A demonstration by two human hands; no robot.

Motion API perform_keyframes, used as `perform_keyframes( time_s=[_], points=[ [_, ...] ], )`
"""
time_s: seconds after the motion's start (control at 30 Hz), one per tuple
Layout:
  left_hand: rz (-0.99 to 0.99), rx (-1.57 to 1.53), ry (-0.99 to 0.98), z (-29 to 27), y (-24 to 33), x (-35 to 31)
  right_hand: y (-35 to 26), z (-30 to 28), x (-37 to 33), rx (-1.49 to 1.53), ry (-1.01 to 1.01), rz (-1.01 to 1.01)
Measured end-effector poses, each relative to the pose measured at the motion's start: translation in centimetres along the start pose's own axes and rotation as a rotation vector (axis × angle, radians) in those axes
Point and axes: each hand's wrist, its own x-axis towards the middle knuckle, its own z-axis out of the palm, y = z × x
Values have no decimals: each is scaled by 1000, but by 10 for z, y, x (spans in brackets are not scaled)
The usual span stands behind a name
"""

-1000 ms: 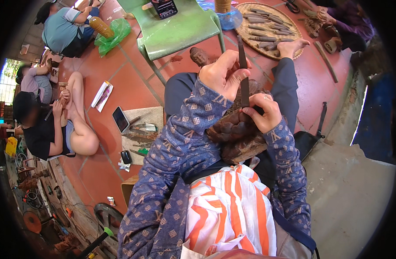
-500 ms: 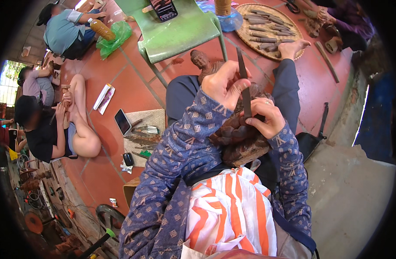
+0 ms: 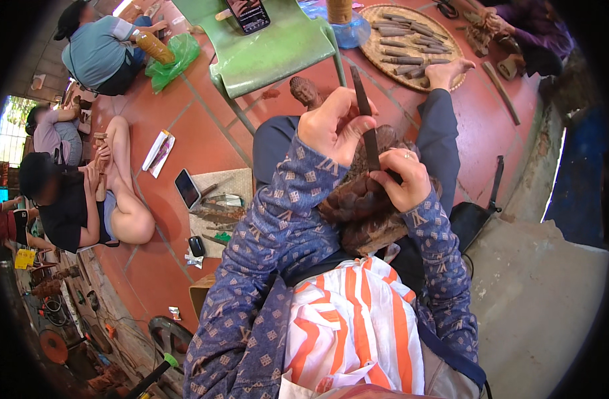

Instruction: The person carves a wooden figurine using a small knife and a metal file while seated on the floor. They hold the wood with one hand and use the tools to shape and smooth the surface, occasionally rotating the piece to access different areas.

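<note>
My left hand pinches a dark, flat, tapered bar that looks like a file, with thumb and fingers around its middle. Its narrow end points up and away from me. At the lower end, my right hand is closed, thumb and fingertip against the bar. Under both hands a dark brown wooden carving lies in my lap, partly covered by my hands and sleeves. Just beyond my left hand shows a carved wooden head; its lower part is hidden.
A green chair holding a phone stands ahead. To its right, a round woven tray carries several tools. At left, more tools lie on a mat beside another phone. Several people sit around, one close by. A black bag lies at my right.
Both hands and the file have shifted slightly left, uncovering more of the carving's textured top. The near person at left has brought both hands together on their piece.
</note>
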Motion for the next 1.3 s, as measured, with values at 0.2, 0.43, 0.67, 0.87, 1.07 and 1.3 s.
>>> perform_keyframes(
  time_s=[0.2,0.43,0.67,0.87,1.07,1.3],
  points=[
    [45,-88,96,3,-8,-10,-5,-2,-2,-105,-31,-223],
    [-64,-40,-19,-3,4,-8,-7,-5,-2,-119,-55,-223],
    [-18,-8,42,-3,2,-2,-7,0,2,-43,11,40],
    [-54,-99,9,-6,-7,-13,-11,-1,-2,-148,4,-239],
    [-3,-100,18,-6,-1,-5,-7,-1,0,-117,1,-163],
    [-26,-84,26,-6,-5,-6,-4,4,0,-115,56,-170]
  ],
)
